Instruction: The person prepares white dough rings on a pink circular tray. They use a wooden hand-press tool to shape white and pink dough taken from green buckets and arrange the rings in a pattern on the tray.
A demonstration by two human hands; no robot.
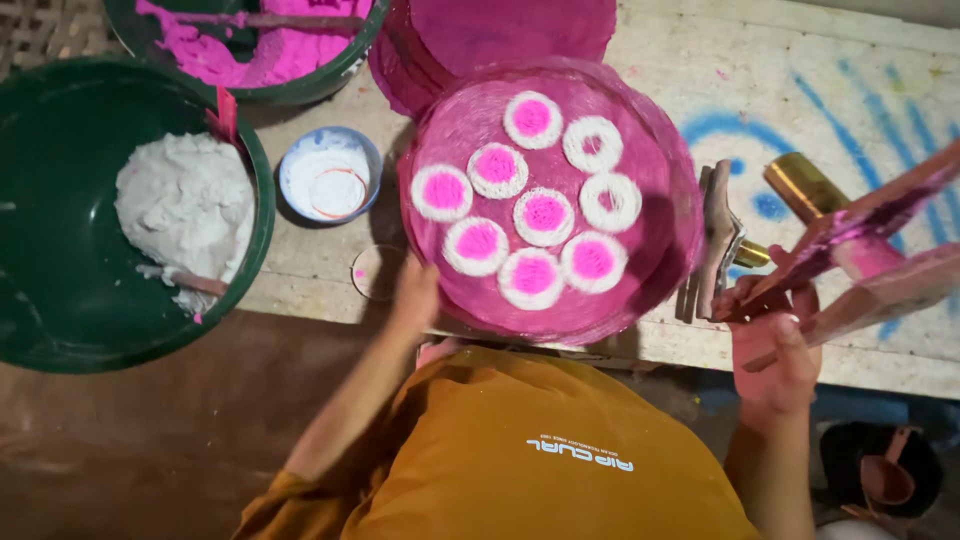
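The left hand [415,290] has its fingers curled on the near-left rim of the round pink tray [660,200], which lies on the desk [860,120] directly ahead. The right hand [770,345] grips a pink-stained wooden press [850,245], its long axis slanting up and rightward beside the tray.

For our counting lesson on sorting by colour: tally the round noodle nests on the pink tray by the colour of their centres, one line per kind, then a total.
Nests with pink centres: 7
Nests with plain white centres: 2
Total on the pink tray: 9
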